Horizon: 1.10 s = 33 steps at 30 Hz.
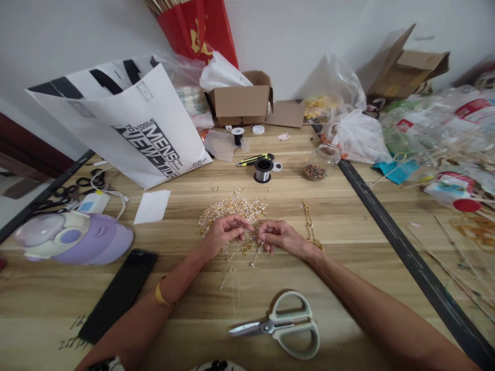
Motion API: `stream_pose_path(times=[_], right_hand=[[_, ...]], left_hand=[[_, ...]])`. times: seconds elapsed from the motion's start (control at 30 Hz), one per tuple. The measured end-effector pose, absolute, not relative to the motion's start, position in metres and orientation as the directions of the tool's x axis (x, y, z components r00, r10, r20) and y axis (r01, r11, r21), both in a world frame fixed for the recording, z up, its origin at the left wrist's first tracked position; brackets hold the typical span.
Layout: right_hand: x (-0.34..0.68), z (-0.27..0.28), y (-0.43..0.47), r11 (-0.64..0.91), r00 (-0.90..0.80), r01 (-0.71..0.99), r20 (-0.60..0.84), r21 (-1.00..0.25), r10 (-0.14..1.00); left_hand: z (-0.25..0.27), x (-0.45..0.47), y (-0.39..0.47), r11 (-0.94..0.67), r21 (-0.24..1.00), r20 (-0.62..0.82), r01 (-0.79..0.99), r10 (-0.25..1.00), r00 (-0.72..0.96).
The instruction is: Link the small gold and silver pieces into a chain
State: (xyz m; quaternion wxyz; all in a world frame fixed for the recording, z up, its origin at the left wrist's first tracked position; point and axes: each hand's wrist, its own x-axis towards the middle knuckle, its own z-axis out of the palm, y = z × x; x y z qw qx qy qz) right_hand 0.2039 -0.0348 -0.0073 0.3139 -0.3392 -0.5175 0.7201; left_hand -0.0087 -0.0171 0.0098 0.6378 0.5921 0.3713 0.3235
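Note:
Over the near edge of a heap of gold and silver chain pieces point(228, 207), both of my hands work close together. A thin silver chain point(243, 268) hangs from the closed fingers of my right hand point(281, 237) and trails onto the table. My left hand point(227, 233) has its thumb and fingers closed just beside it; what they pinch, if anything, is too small to make out. Some gold chain links point(246, 249) show below the fingertips. A separate gold chain point(308, 221) lies right of my right hand, partly behind the wrist.
White-handled scissors point(292, 322) lie in front, blades pointing left. A black phone point(119, 293) and purple bottle point(88, 237) are at left. Beyond the heap stand a wire spool point(263, 170), a yellow-black cutter knife point(253, 159), a bead jar point(319, 164) and a white paper bag point(127, 123).

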Motion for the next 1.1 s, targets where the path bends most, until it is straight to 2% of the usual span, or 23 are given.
stream_pose_path(times=[0.27,0.43,0.57,0.73,0.9,1.1], right_hand=[[0.204,-0.004,-0.035,-0.253,-0.569,-0.093,-0.158,-0.963,0.807],[0.203,-0.003,-0.035,-0.273,-0.555,-0.117,-0.165,-0.955,0.815],[0.204,-0.005,-0.035,-0.281,-0.533,-0.151,-0.161,-0.948,0.831],[0.205,-0.006,-0.036,-0.257,-0.531,-0.163,-0.135,-0.952,0.836],[0.205,-0.004,-0.037,-0.242,-0.556,-0.174,-0.107,-0.955,0.824],[0.205,-0.001,-0.037,-0.211,-0.543,-0.155,-0.096,-0.965,0.835]], left_hand=[[0.006,-0.008,-0.016,0.191,0.971,-0.11,-0.142,0.889,0.444],[0.008,-0.001,-0.022,0.187,0.971,-0.113,-0.151,0.91,0.398],[0.013,0.005,-0.029,0.06,0.995,-0.024,-0.074,0.908,0.417],[0.02,0.01,-0.038,-0.13,0.99,0.08,0.062,0.852,0.518],[0.024,0.013,-0.044,-0.314,0.922,0.153,0.225,0.831,0.534],[0.02,0.012,-0.043,-0.434,0.852,0.215,0.292,0.8,0.561]])
